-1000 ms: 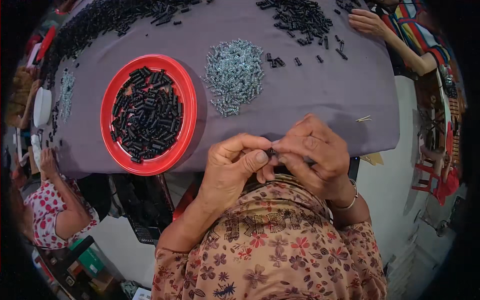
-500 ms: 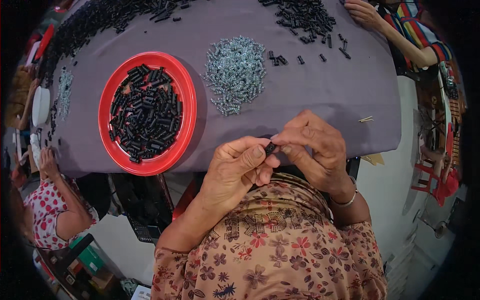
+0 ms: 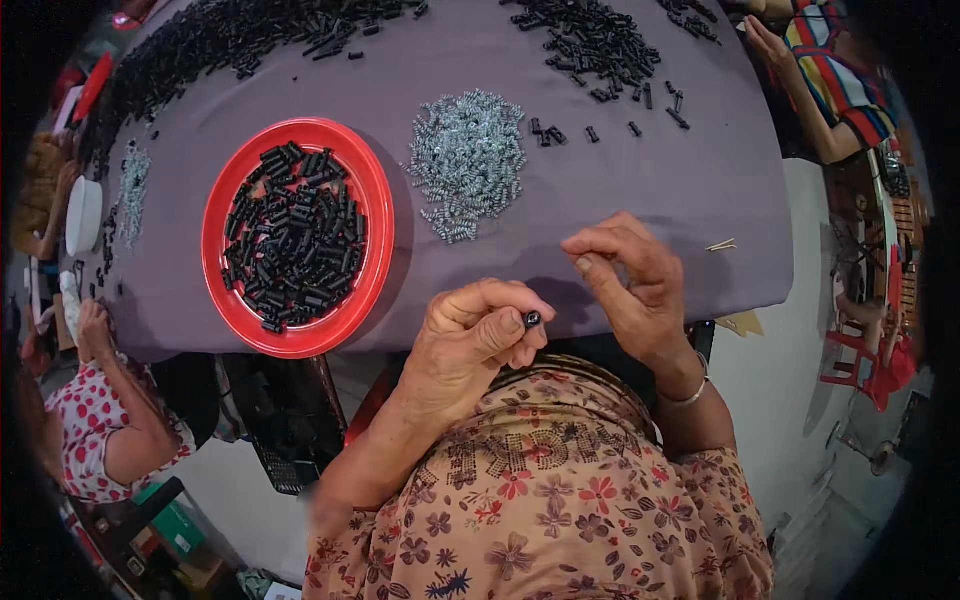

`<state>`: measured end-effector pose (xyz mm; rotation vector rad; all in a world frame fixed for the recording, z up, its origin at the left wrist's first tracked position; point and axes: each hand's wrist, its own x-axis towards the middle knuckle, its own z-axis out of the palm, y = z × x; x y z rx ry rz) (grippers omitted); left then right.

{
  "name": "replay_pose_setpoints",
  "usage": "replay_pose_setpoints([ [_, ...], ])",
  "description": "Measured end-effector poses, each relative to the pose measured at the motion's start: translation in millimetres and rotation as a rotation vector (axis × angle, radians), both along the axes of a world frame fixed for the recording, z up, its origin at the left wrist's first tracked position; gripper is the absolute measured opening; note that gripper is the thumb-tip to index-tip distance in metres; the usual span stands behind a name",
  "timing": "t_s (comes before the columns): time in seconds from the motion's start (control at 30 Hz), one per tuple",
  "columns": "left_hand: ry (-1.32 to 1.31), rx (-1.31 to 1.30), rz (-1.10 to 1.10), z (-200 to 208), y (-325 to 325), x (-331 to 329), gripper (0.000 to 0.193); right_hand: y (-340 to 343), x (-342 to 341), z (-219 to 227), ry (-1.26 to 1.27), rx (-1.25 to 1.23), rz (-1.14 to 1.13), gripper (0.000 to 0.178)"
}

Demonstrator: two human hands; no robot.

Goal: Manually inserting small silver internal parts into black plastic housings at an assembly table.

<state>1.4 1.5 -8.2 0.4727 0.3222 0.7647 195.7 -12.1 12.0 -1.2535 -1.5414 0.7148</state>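
Observation:
My left hand (image 3: 458,345) is closed in front of my body and pinches a small black plastic tube (image 3: 532,319) between thumb and fingers. The tube's round end points up and outward. To its right, my right hand (image 3: 640,295) hovers over the table edge. Its thumb and forefinger are slightly apart, with nothing visible between them. Ahead of both hands lies a heap of small silvery coil springs (image 3: 465,165). On the left, a round red tray (image 3: 213,255) holds many black plastic tubes (image 3: 295,235) like the one in my left hand.
More black parts (image 3: 605,45) are heaped along the far side of the grey tablecloth (image 3: 640,180). Two thin pale sticks (image 3: 721,244) lie near the right edge. A co-worker's arm (image 3: 800,90) is at the far right; another person in a spotted top (image 3: 125,430) sits at left.
My right hand has drawn away from the black tube, up and to the right, and its fingers have parted. My left hand still grips the tube. The view has shifted slightly.

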Motion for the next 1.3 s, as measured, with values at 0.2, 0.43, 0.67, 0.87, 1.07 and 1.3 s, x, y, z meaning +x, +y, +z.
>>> replay_pose_setpoints([
  [0.2,0.064,-0.111,-0.004,1,0,-3,0.023,14,21,-8,-0.295,-0.178,-0.269,0.018],
  [0.43,0.108,-0.157,-0.023,8,4,-5,0.023,58,49,-23,-0.380,-0.155,-0.347,0.020],
  [0.67,0.068,-0.110,0.007,2,4,-3,0.022,80,51,-28,-0.716,-0.135,-0.360,0.019],
  [0.87,0.026,-0.104,0.026,5,2,-3,0.022,38,28,6,0.111,-0.298,-0.134,0.012],
  [1.07,0.000,-0.091,0.022,9,-2,-2,0.022,-4,-3,16,0.556,-0.265,0.089,0.016],
  [1.3,0.028,-0.077,0.035,12,-1,-5,0.023,-6,-4,19,0.528,-0.143,0.177,0.020],
])
